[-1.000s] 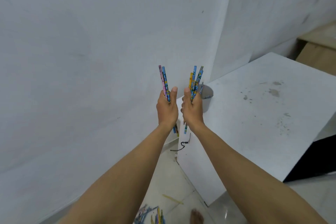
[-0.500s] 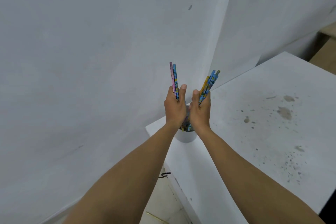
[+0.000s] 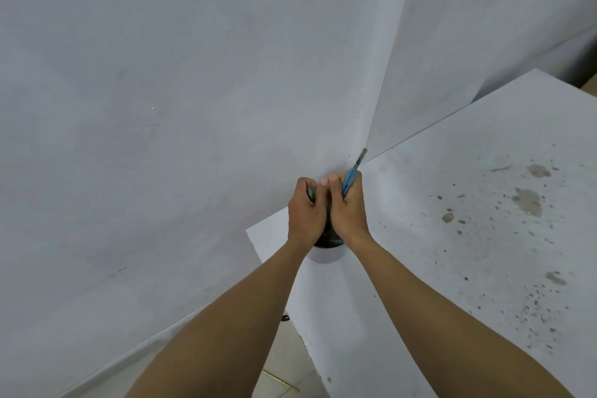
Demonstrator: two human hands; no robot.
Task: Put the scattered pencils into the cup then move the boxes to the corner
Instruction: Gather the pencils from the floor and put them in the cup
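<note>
Both hands hover side by side over a white cup [image 3: 324, 256] that stands at the near left corner of the white table [image 3: 452, 236]. My left hand [image 3: 305, 212] grips pencils that barely show between its fingers. My right hand [image 3: 349, 210] grips a bunch of blue and yellow pencils [image 3: 353, 171], whose tips stick up past the knuckles. The lower pencil ends reach down into the cup's dark mouth, mostly hidden by the hands. No boxes are in view.
White walls [image 3: 161, 107] meet in a corner just behind the cup. The tabletop carries grey stains [image 3: 528, 200] and specks on its right side. Tiled floor [image 3: 284, 375] shows below the table's left edge, with one pencil [image 3: 279, 380] lying on it.
Both hands have lowered the pencils into the cup; far less of the pencils stands above the fists than before. The view has moved closer to the table corner.
</note>
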